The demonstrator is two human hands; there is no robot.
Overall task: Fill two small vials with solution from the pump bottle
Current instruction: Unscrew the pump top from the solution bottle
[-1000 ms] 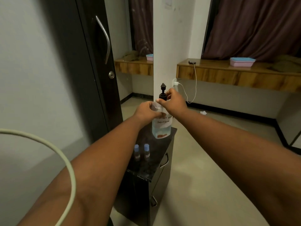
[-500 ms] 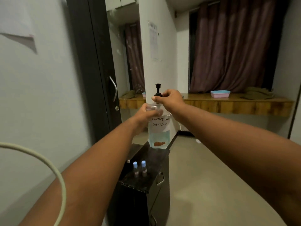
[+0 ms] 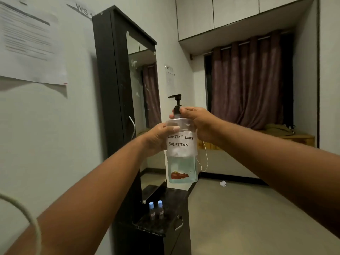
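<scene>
Pump bottle (image 3: pixel 181 151) aloft: left hand (image 3: pixel 158 138) gripping body, right hand (image 3: pixel 197 122) collar.

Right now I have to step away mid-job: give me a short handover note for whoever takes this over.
Left hand: gripping the pump bottle by its body, held up in the air.
Right hand: fingers around the black pump collar at the neck.
Two vials: upright side by side on the dark cabinet top, blue caps on, below the bottle.
Done: bottle picked up; roughly the lower part holds liquid.
Left: uncap both vials, pump solution into each, recap.
</scene>
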